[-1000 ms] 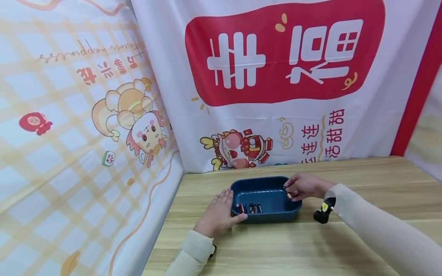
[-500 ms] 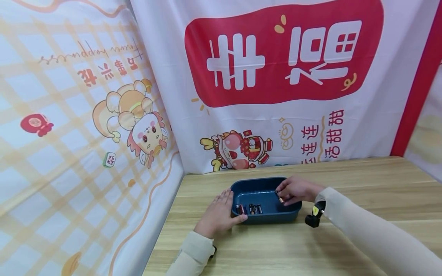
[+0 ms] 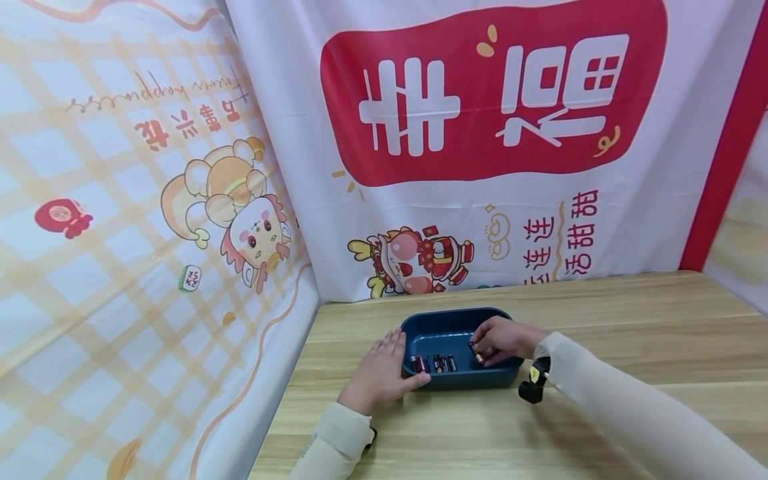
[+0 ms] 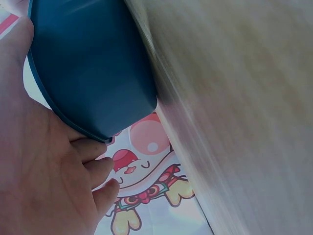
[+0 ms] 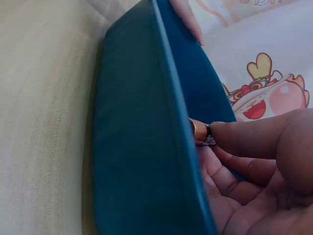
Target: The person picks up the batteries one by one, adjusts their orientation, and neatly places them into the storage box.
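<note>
A dark blue oval-cornered bin (image 3: 462, 381) sits on the wooden table. My left hand (image 3: 379, 372) lies against its left end, the fingers fairly straight along the rim and the thumb over the front corner. In the left wrist view that hand (image 4: 54, 161) touches the bin's rim (image 4: 49, 100). Inside the bin's right half, my right hand (image 3: 503, 341) pinches a battery (image 3: 479, 358). The right wrist view shows the battery's copper-coloured end (image 5: 199, 131) between thumb and fingers, partly hidden by the bin wall. Several batteries (image 3: 444, 363) lie in a row at the bin's front left.
The wooden table (image 3: 630, 333) extends around the bin. Behind it hangs a white cloth with a red printed panel (image 3: 492, 100), and a checked cloth (image 3: 120, 233) stands along the left side. A black wrist camera (image 3: 533, 387) hangs below the right wrist.
My right hand has moved left and slightly down into the bin, carrying the pinched battery towards the row. The left hand and the bin have stayed in place.
</note>
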A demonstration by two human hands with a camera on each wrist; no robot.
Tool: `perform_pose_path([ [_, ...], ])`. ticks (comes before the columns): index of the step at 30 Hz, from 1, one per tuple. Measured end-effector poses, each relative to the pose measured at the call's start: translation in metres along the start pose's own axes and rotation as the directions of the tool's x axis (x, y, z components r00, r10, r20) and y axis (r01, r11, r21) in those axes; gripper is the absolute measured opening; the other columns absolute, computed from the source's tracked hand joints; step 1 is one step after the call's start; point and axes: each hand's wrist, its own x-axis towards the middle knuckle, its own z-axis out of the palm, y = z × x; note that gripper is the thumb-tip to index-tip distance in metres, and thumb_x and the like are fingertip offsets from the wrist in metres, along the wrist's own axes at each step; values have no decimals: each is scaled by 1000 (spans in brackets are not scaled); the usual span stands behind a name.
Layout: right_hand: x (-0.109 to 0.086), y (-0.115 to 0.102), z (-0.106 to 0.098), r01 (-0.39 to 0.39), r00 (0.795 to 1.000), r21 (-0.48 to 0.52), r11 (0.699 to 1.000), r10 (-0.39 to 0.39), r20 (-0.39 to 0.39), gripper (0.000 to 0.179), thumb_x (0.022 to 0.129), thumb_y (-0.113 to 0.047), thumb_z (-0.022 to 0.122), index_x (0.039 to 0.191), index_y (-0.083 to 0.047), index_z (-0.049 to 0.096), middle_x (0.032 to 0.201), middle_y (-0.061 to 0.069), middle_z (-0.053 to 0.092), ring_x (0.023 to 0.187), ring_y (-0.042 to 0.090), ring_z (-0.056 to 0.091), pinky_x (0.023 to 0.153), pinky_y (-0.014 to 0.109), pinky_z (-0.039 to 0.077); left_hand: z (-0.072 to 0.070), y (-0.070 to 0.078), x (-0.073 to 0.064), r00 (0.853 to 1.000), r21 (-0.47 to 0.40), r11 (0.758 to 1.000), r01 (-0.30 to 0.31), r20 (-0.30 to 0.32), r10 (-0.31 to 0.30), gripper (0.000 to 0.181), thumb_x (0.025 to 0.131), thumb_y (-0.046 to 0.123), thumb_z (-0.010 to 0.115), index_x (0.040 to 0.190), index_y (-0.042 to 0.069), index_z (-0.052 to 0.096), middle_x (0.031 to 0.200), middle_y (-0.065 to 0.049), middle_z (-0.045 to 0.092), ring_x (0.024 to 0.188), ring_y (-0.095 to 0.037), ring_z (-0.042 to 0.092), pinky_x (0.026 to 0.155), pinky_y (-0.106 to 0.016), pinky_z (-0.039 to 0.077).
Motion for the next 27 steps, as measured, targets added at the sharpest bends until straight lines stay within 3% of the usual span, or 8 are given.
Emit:
perform_pose_path([
  [11,8,5,17,-6,1000,-142,990,5,-4,12,92,1,61,102,4,66,86,14,66,74,23,63,68,38,58,1,1,1,1000,7,1000,6,13,-6,110,81,85,33,155,4,19,161,-11,16,146,-27,14,116,-45,18],
  [27,17,4,34,-27,997,-343,939,3,-72,9,91,-2,63,97,-3,70,85,7,66,77,21,61,68,34,53,0,0,1,1000,-1,1000,1,16,-1,108,83,83,34,155,4,20,161,-11,15,146,-27,15,116,-44,17],
])
